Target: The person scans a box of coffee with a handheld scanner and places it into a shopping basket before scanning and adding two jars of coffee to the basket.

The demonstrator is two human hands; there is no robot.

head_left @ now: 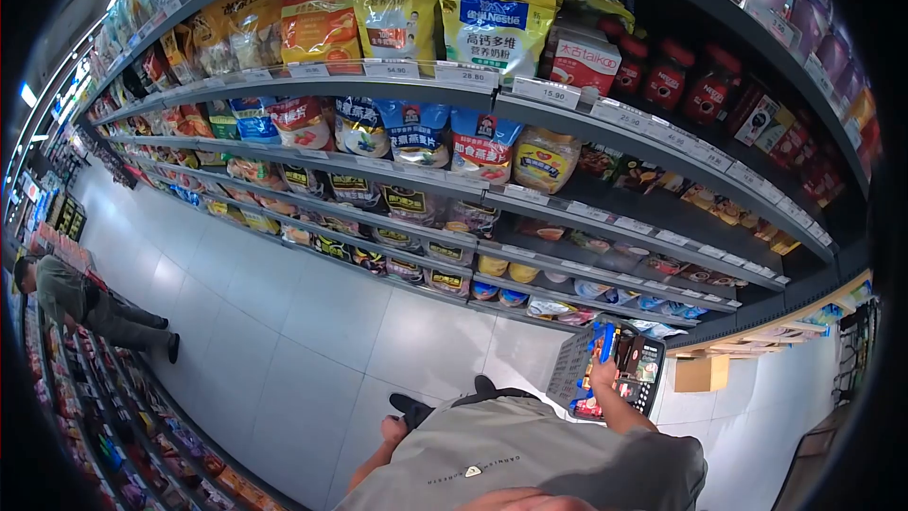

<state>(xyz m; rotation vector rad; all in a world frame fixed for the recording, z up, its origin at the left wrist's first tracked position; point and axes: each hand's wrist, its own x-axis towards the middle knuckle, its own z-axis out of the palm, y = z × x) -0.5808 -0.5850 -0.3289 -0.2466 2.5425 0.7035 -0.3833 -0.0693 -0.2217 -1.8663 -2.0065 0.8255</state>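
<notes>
My right hand [602,376] is closed around the blue handle [607,343] of a grey shopping basket [568,371], which hangs at my right side by the lowest shelves. Several packaged goods lie in the basket, among them dark and red packs; most of their labels are too small to read. My left hand [392,430] hangs low at my left side near my dark shoe, its fingers curled, and I make out nothing in it. Neither hand touches the shelves in front of me.
A long supermarket shelf [492,185] curves across the view. It bears milk powder bags [497,30], oatmeal bags [417,134] and red-lidded coffee jars [668,76]. A cardboard box [701,374] stands to the right. Another person [71,298] bends by the shelves at left.
</notes>
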